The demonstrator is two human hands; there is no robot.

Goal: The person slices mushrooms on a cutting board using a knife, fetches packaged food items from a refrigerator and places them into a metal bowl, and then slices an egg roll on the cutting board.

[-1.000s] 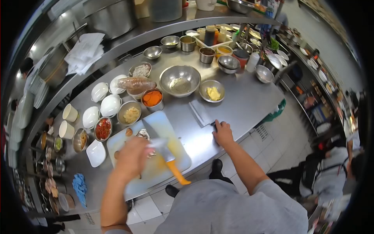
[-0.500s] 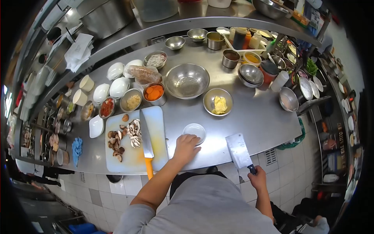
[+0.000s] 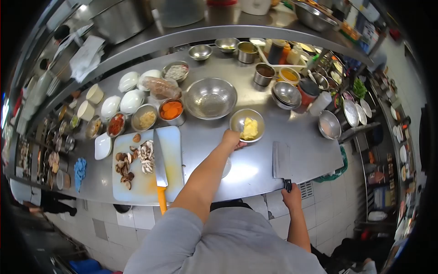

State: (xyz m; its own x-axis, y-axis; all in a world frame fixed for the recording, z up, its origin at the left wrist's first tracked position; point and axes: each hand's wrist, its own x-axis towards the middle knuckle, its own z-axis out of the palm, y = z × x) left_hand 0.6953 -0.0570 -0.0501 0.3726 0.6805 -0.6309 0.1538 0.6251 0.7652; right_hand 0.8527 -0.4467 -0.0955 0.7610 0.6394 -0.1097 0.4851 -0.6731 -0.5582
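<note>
My left hand (image 3: 233, 138) is closed at the near left rim of a steel bowl (image 3: 235, 123) with a soft yellow lump (image 3: 249, 129) in it; the fingertips are partly hidden. Under my left forearm a small white dish (image 3: 226, 168) is mostly covered. My right hand (image 3: 292, 195), at the counter's front edge, grips the black handle of a cleaver (image 3: 280, 160). Its broad blade is over the counter, pointing away from me. To the left, a cutting board (image 3: 171, 137) holds sliced mushrooms (image 3: 146, 156), brown mushroom pieces (image 3: 124, 169) and a knife with an orange handle (image 3: 161, 198).
Beyond the board stand bowls of carrot slices (image 3: 171, 110) and red pieces (image 3: 116, 124), plus several white bowls (image 3: 132, 101). A perforated steel bowl (image 3: 211, 98) sits mid-counter. Stacked bowls (image 3: 287, 94) and sauce bottles (image 3: 293, 55) are at right. A shelf (image 3: 219, 32) crosses above.
My left hand has moved forward and right from the white dish to the steel bowl with the yellow lump. The cleaver's blade has turned. The view has shifted slightly.
</note>
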